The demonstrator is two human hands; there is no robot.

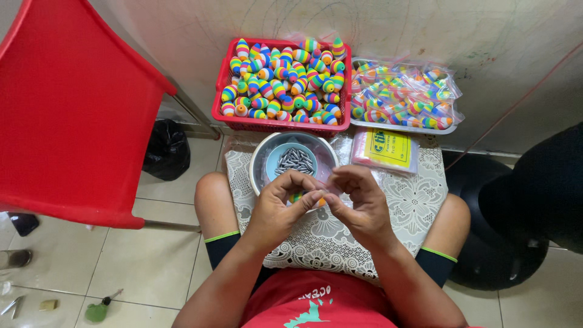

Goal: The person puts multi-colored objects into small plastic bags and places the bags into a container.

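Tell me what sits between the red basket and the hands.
In the head view, a bowl holding a smaller blue bowl of grey metal pieces sits between the red basket and both hands.

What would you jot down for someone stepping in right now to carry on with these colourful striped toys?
Left hand: fingers curled around a small rainbow-striped piece, partly hidden.
Right hand: fingertips pinching at the same spot; what it holds is too small to tell.
Both work over the lace-covered lap board.
Small bowl of grey metal bits sits just ahead of the hands.
Red basket holds loose striped pieces.
Tray to its right holds bagged ones; a pack of clear bags lies beside the bowl.
Left: the many loose pieces, unbagged.
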